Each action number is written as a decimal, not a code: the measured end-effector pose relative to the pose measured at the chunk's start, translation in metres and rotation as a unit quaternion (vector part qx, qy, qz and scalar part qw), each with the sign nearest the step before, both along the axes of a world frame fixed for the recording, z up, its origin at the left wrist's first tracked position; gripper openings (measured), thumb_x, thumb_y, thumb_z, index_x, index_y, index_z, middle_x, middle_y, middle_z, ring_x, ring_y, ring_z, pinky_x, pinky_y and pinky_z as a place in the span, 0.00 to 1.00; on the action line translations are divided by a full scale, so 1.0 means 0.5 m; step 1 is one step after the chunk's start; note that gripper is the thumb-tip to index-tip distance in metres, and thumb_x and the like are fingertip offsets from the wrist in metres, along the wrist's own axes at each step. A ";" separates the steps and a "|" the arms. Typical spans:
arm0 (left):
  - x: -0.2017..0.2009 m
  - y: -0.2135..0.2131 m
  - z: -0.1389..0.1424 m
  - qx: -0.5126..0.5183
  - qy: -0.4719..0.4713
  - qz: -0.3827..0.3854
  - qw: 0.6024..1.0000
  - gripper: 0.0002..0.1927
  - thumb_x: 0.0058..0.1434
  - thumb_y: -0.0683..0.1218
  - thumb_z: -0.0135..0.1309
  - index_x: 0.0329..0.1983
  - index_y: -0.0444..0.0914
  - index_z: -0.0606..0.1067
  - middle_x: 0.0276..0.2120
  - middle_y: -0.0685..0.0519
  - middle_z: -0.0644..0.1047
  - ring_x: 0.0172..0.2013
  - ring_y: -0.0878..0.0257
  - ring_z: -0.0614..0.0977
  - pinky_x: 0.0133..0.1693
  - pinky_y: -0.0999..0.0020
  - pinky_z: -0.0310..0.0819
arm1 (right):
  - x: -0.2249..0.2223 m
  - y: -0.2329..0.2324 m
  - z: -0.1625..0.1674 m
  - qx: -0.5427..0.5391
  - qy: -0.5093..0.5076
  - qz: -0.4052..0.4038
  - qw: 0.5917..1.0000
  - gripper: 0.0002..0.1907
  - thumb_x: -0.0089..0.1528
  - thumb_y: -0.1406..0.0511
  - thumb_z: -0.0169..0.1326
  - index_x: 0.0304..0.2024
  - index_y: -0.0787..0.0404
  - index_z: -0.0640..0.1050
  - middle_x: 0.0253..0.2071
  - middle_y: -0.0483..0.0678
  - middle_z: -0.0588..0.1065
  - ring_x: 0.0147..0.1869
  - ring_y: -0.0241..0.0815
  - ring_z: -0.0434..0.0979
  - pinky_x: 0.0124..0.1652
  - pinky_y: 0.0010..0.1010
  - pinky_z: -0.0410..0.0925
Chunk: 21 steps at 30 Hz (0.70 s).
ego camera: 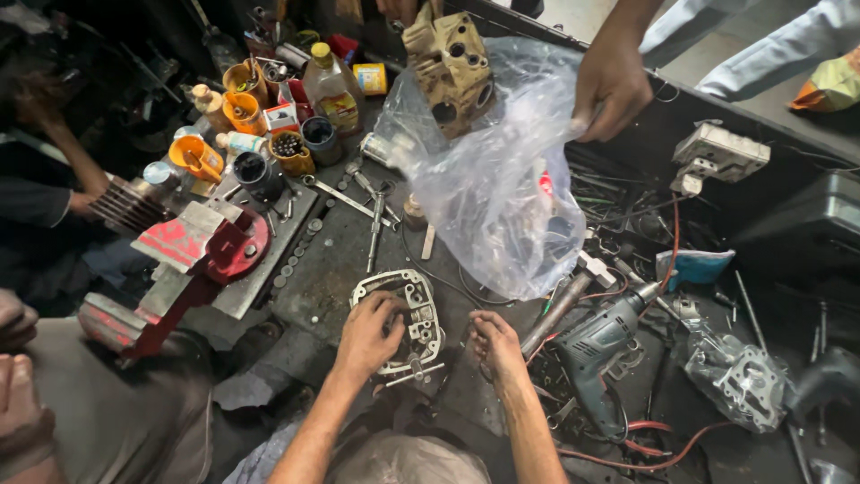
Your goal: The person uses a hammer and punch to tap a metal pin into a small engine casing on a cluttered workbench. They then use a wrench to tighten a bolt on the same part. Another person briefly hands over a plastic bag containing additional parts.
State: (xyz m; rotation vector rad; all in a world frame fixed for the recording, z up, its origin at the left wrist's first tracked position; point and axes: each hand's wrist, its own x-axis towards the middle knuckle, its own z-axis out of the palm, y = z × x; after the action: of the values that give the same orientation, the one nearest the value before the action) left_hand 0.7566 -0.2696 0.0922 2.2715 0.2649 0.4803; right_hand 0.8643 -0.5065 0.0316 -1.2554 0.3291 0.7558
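Nearest me: left hand (369, 333) lies on a flat metal gasket (403, 315) with several cut-out holes, fingers curled down over its left edge and gripping it. The gasket sits on the dark, greasy workbench (331, 260), near the front edge, roughly centre.

Right hand (495, 343) is just right of the gasket, fingers bent inward, tips close to the gasket's lower right corner. Can't tell if they pinch anything or touch the gasket.

Right of that hand: grey-green electric drill (596, 345) lying on its side, red cable (654, 448) looping beneath it. Further right, a metal part in a clear bag (739, 381).

Left side: red bench vise (202, 255) bolted to a plate.

Mid-bench: loose spanners and a screwdriver (374, 229), washers scattered around.

Beyond: a large clear plastic bag (502, 188) held up by another person's hand (609, 85) at its upper right. A tan cylinder head (451, 67) stands at the bag's top left.

Far left: cluster of orange funnels (235, 103), cups, an oil bottle (330, 85).

Far right: white socket block (721, 152) on the bench edge.
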 end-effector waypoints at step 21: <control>-0.020 -0.022 -0.002 0.005 -0.034 0.011 0.999 0.12 0.56 0.41 0.56 0.44 0.40 0.78 0.46 0.48 0.79 0.49 0.47 0.80 0.50 0.55 0.74 | -0.102 -0.113 0.096 0.019 -0.138 0.101 0.985 0.17 0.62 0.65 0.57 0.53 0.65 0.76 0.28 0.42 0.69 0.32 0.33 0.67 0.31 0.26 0.62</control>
State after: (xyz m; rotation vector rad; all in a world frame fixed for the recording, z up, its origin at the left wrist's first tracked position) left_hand 0.7468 -0.2808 0.0914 2.2600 0.2540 0.5705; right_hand 0.8133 -0.5631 0.0795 -1.3512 -0.0400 0.7444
